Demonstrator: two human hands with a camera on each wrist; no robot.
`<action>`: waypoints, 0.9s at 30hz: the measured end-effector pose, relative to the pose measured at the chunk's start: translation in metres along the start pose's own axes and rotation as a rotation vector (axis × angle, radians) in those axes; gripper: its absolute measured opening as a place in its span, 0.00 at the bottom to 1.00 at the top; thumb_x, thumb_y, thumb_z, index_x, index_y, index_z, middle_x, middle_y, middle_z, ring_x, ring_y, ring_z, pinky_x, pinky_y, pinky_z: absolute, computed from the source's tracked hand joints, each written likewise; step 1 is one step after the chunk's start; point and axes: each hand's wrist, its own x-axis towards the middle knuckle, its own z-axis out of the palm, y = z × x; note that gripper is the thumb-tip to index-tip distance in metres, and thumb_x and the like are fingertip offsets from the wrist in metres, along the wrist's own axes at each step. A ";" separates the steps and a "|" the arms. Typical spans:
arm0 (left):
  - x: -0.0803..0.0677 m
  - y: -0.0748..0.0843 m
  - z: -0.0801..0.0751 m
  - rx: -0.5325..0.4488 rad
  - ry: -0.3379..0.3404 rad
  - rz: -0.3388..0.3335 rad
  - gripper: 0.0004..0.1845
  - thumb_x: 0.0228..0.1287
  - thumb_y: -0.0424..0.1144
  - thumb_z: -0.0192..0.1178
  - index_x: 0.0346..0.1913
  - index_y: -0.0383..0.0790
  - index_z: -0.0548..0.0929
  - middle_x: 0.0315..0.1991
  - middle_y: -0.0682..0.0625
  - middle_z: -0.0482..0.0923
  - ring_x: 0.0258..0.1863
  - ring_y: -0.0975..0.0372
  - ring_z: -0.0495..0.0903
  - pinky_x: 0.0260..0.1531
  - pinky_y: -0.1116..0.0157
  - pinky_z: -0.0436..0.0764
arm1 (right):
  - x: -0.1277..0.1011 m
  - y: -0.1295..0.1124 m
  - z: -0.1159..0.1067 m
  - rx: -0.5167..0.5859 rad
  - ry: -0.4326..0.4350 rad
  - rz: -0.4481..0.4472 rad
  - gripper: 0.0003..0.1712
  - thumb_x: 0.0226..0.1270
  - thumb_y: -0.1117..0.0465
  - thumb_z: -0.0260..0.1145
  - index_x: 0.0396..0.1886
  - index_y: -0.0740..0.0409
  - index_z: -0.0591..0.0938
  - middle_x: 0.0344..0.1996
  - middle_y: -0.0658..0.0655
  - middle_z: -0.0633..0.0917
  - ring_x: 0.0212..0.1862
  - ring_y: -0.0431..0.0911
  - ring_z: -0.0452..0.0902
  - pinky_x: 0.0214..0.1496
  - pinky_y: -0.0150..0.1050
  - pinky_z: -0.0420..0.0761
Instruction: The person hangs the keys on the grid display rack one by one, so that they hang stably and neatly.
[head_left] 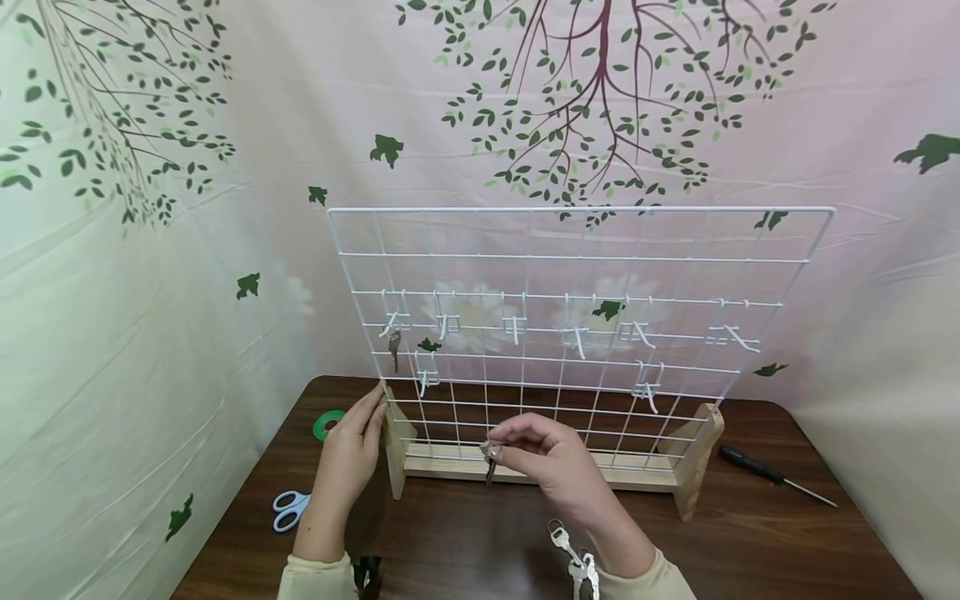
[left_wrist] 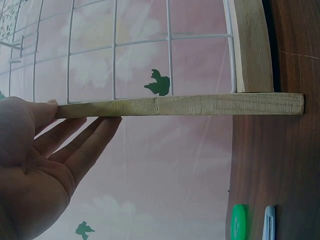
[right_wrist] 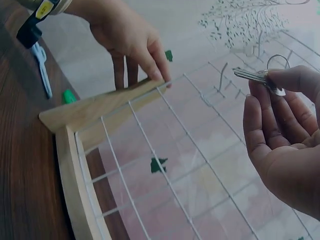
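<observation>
— Steel key [head_left: 490,463] hung tip-down from the right hand [head_left: 551,462], pinched at its head, just in front of the grid's [head_left: 577,210] bottom wires; its long axis ran vertical.

— And the left hand [head_left: 352,454]?

— Fingers straight, resting on the grid's left wooden foot [head_left: 395,446], farther from the key.

On your table at nine o'clock you have a green tape roll [head_left: 327,424] and blue scissors [head_left: 288,509]; a screwdriver [head_left: 772,476] lies at three, spare keys [head_left: 573,559] at six
</observation>
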 end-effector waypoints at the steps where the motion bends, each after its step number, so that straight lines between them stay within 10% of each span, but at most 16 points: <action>1: 0.000 0.000 0.000 -0.001 0.000 0.001 0.24 0.85 0.39 0.56 0.77 0.39 0.76 0.72 0.39 0.80 0.70 0.44 0.82 0.65 0.42 0.84 | 0.002 -0.001 0.003 0.001 0.001 0.000 0.13 0.68 0.69 0.74 0.50 0.68 0.87 0.42 0.42 0.93 0.44 0.34 0.88 0.51 0.32 0.89; 27: 0.000 0.000 0.000 -0.009 -0.015 -0.023 0.24 0.85 0.39 0.55 0.78 0.41 0.75 0.73 0.40 0.79 0.69 0.44 0.82 0.63 0.42 0.86 | 0.042 0.003 0.057 0.333 0.023 0.073 0.22 0.73 0.67 0.72 0.59 0.80 0.83 0.37 0.43 0.95 0.35 0.37 0.89 0.50 0.36 0.92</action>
